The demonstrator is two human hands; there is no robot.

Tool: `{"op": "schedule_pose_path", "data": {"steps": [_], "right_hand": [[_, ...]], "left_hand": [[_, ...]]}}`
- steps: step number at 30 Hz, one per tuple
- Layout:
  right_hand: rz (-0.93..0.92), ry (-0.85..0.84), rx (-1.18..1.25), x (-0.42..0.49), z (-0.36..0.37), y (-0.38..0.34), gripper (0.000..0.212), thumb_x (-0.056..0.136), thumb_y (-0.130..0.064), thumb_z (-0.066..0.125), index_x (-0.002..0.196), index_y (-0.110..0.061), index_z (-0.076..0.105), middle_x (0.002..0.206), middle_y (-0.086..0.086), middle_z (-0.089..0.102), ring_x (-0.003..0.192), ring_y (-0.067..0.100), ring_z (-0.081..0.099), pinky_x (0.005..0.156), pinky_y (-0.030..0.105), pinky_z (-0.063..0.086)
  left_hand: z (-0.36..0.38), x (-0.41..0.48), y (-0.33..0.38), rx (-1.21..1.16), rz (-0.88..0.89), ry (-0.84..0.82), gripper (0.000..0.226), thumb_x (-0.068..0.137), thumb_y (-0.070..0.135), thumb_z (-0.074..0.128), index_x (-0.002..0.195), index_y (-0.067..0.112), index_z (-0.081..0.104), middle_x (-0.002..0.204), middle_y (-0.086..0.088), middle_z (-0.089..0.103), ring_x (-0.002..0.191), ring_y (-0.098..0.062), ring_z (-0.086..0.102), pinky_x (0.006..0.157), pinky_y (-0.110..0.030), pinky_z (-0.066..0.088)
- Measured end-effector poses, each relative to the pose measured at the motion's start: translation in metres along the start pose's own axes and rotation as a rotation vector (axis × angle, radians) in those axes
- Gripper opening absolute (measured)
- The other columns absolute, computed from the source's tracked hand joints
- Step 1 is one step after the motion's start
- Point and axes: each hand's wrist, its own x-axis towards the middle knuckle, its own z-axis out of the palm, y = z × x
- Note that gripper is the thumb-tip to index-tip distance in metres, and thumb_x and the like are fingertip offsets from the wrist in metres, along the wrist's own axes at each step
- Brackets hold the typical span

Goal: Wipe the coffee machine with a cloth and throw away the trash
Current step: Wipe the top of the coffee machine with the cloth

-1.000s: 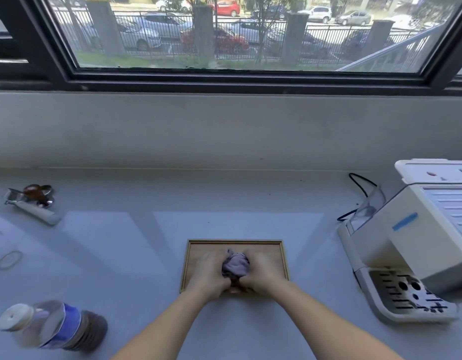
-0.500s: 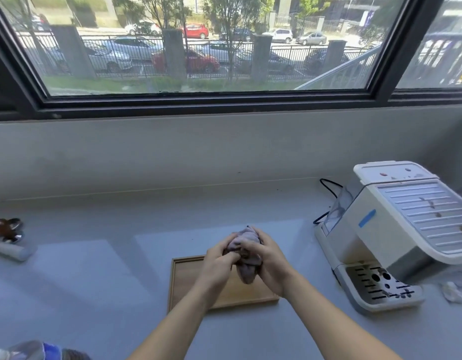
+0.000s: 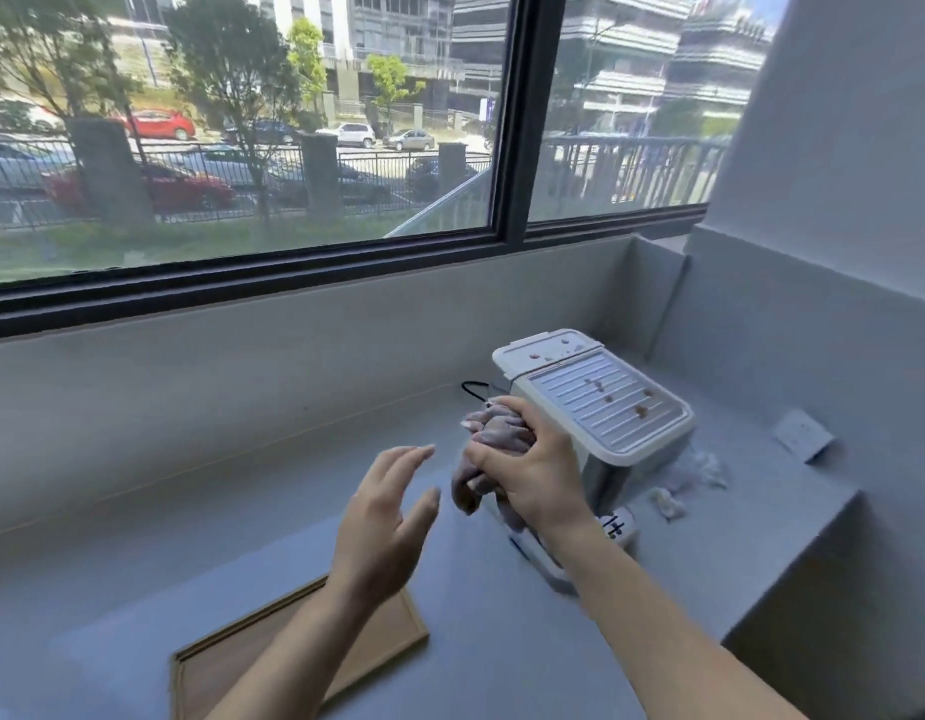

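Observation:
A white coffee machine [image 3: 603, 402] stands on the grey counter at the right, with brown spots on its ribbed top. My right hand [image 3: 533, 475] grips a crumpled purple-grey cloth [image 3: 494, 433] in the air just left of the machine's front. Left of the cloth, my left hand [image 3: 387, 522] hovers above the counter, fingers spread and holding nothing. Crumpled white paper scraps [image 3: 696, 472] lie on the counter to the right of the machine. My right hand and the cloth hide most of the machine's drip tray.
A wooden tray [image 3: 387, 646] lies on the grey counter [image 3: 190, 589] under my left forearm. A black cord [image 3: 473, 389] runs behind the machine. A wall socket [image 3: 803, 433] sits on the right wall. The counter's right edge drops off near the corner.
Both hands lifted the cloth off the wooden tray. My left hand has let go, and my right hand carried the cloth right, up to the machine. The view swung right.

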Motion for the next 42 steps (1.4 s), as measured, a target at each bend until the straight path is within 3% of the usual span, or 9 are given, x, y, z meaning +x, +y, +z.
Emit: {"op": "schedule_pose_path", "data": {"steps": [5,12,17,22,26,29,33,38,42], "right_hand": [[-0.125,0.2,-0.096,0.015,-0.07,-0.03,0.049,0.065,-0.027,0.084,0.109,-0.037,0.064,0.099,-0.02,0.072,0.094,0.002,0.069,0.083,0.031,0.058],[-0.177,0.303,-0.182,0.044,-0.175,-0.02,0.047,0.068,-0.02,0.085,0.108,-0.032,0.064,0.099,-0.015,0.074,0.092,0.001,0.069,0.088,0.039,0.057],[-0.196,0.259,-0.289,0.069,-0.221,0.011,0.044,0.07,-0.021,0.083,0.106,-0.038,0.062,0.11,-0.012,0.064,0.098,0.006,0.065,0.092,0.035,0.053],[-0.345,0.164,-0.515,0.084,-0.24,0.053,0.042,0.074,-0.023,0.082,0.113,-0.022,0.064,0.117,-0.004,0.054,0.109,0.016,0.054,0.095,0.03,0.043],[-0.257,0.148,-0.565,0.101,-0.245,0.071,0.037,0.08,-0.018,0.074,0.116,-0.02,0.066,0.131,0.004,0.048,0.121,0.028,0.044,0.101,0.031,0.034],[-0.278,0.052,-0.574,0.109,-0.242,0.071,0.03,0.083,-0.025,0.073,0.113,-0.028,0.069,0.134,0.0,0.046,0.12,0.028,0.042,0.099,0.028,0.032],[-0.376,-0.043,-0.643,0.099,-0.241,0.078,0.038,0.07,-0.061,0.072,0.096,-0.034,0.068,0.114,-0.01,0.051,0.104,0.016,0.041,0.089,0.027,0.034],[-0.149,-0.033,-0.514,0.126,-0.251,0.074,0.018,0.079,-0.03,0.075,0.096,-0.027,0.07,0.104,0.001,0.06,0.098,0.027,0.057,0.081,0.034,0.045],[-0.318,-0.1,-0.551,0.108,-0.252,0.08,0.014,0.08,-0.029,0.069,0.094,-0.027,0.069,0.103,-0.011,0.06,0.097,0.019,0.053,0.082,0.022,0.041]], "left_hand": [[0.034,0.025,0.049,0.224,0.151,-0.03,0.061,0.088,0.054,0.036,0.137,0.021,0.053,0.141,0.001,0.049,0.13,-0.017,0.046,0.102,-0.038,0.043],[0.111,0.056,0.112,0.425,0.296,0.006,0.063,0.09,0.052,0.037,0.137,0.013,0.051,0.144,-0.013,0.047,0.135,-0.032,0.041,0.114,-0.044,0.032],[0.173,0.072,0.136,0.471,0.211,0.023,0.061,0.092,0.053,0.035,0.134,0.013,0.053,0.14,-0.013,0.049,0.133,-0.032,0.043,0.11,-0.043,0.038],[0.212,0.072,0.131,0.496,0.188,0.202,0.03,0.093,0.032,0.047,0.106,0.008,0.061,0.114,-0.014,0.055,0.101,-0.034,0.055,0.082,-0.046,0.051],[0.225,0.07,0.121,0.547,0.257,0.341,0.012,0.092,0.017,0.051,0.084,0.008,0.055,0.094,-0.01,0.054,0.082,-0.032,0.051,0.064,-0.045,0.048],[0.228,0.072,0.113,0.603,0.358,0.367,0.014,0.094,0.015,0.05,0.081,0.008,0.055,0.09,-0.01,0.055,0.081,-0.031,0.05,0.068,-0.042,0.046],[0.229,0.073,0.103,0.608,0.455,0.394,0.018,0.094,0.015,0.049,0.08,0.007,0.056,0.092,-0.012,0.057,0.085,-0.033,0.053,0.08,-0.039,0.046],[0.233,0.074,0.099,0.595,0.47,0.446,0.016,0.092,0.011,0.05,0.078,0.006,0.058,0.089,-0.013,0.06,0.083,-0.034,0.054,0.088,-0.041,0.048],[0.234,0.074,0.097,0.576,0.472,0.446,0.016,0.092,0.011,0.05,0.078,0.007,0.058,0.089,-0.013,0.06,0.081,-0.033,0.053,0.089,-0.042,0.048]]}}
